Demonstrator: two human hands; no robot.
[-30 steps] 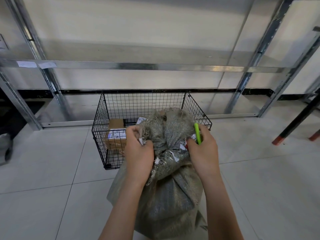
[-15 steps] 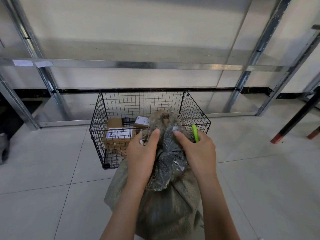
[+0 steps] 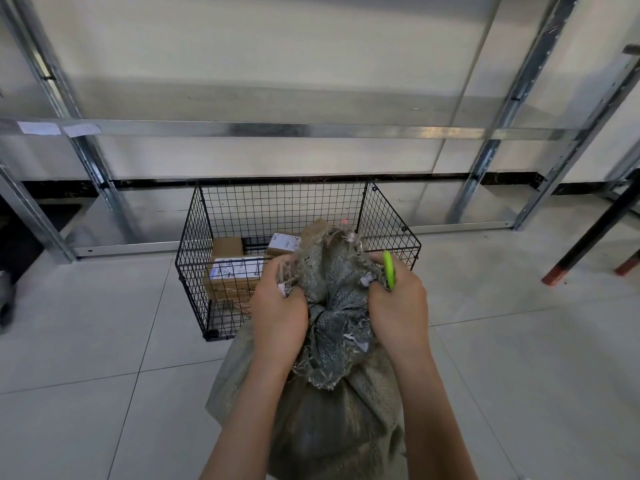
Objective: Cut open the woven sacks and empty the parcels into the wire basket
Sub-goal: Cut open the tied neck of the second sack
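Note:
A grey woven sack [image 3: 325,420] stands on the floor just in front of the black wire basket [image 3: 391,216]. Its frayed, bunched top [image 3: 332,282] leans over the basket's near edge. My left hand [image 3: 277,310] grips the left side of the bunched top. My right hand [image 3: 398,306] grips the right side of it and also holds a lime-green cutter [image 3: 388,270] that sticks up by the thumb. Cardboard parcels [image 3: 232,271] with white labels lie inside the basket at its left and back.
A galvanised metal shelving frame [image 3: 277,128] runs along the wall behind the basket, its low shelf just behind it. Dark table legs [image 3: 588,237] with red feet stand at the right. A dark object sits at the far left edge. Tiled floor surrounds the sack.
Both hands have shifted their grip from the middle of the sack's top out to its sides, spreading the bunched fabric apart. The sack and basket stay in place.

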